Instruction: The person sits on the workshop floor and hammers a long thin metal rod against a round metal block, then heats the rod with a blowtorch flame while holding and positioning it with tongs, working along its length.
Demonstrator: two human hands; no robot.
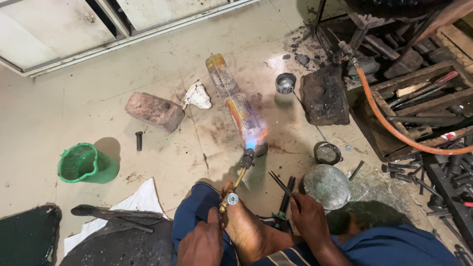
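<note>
My left hand [201,242] grips the brass handle of a gas torch [237,182], beside my bare foot. The torch's dark nozzle points away from me and burns with a blue and orange flame [253,138] against the near end of a long scorched metal bar [235,97] lying on the floor. My right hand [310,219] holds thin dark tweezers [282,185], tips raised toward the flame and apart from the bar.
A brick [154,111], a white lump [197,96] and a dark block [324,95] lie around the bar. A green bucket [86,164] stands left. Small metal cups [286,83], a domed metal piece [327,186], an orange hose [394,130] and a tool crate [419,106] sit right.
</note>
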